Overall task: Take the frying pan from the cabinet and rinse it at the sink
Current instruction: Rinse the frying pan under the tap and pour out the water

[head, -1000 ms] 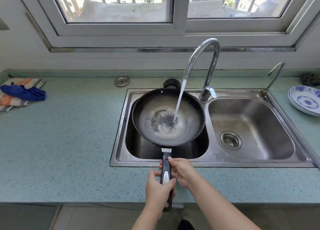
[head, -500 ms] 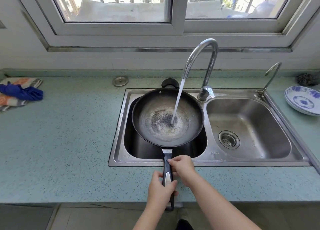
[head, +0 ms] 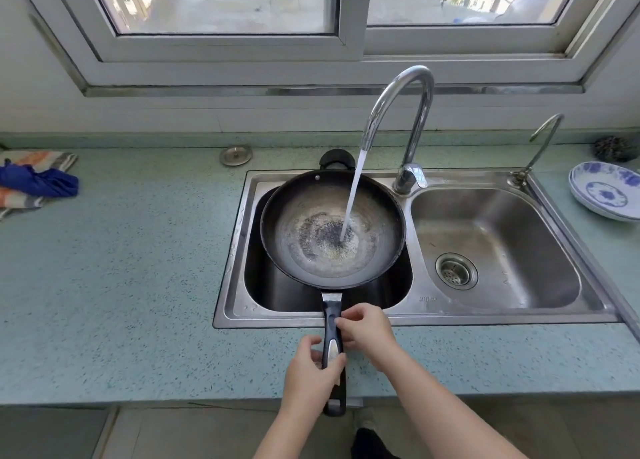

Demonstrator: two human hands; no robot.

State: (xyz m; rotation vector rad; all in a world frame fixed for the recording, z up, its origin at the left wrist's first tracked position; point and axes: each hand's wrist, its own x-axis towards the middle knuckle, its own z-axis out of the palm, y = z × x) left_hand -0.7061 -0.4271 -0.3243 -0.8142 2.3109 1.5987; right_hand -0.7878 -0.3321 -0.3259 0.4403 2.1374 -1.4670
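The frying pan (head: 332, 228) is held level over the left basin of the double sink (head: 588, 306), straight ahead of both grips, its long black handle (head: 333, 337) reaching back across the sink's front rim and over the edge of the speckled green desk (head: 138, 285). The left hand (head: 311, 379) has its grip wrapped around the rear part of the handle, fingers curled shut on it. The right hand (head: 367, 330) sits just ahead of the left — its grip pinches the handle from the right side with thumb and fingertips, the rest of the fingers loosely curled.

A stream of water (head: 351, 199) runs from the curved chrome faucet (head: 401, 112) and lands near the middle of the pan — well forward of the grips — where the dark, worn bottom is wet. The right basin lies ahead and to the right of the right hand, its drain strainer (head: 456, 271) visible. Further right on the desk is a blue-and-white plate (head: 606, 192). Far left of the left hand, a blue cloth (head: 38, 181) lies on a striped towel (head: 20, 202). Beyond the pan, a round metal sink plug (head: 236, 154) rests on the desk.
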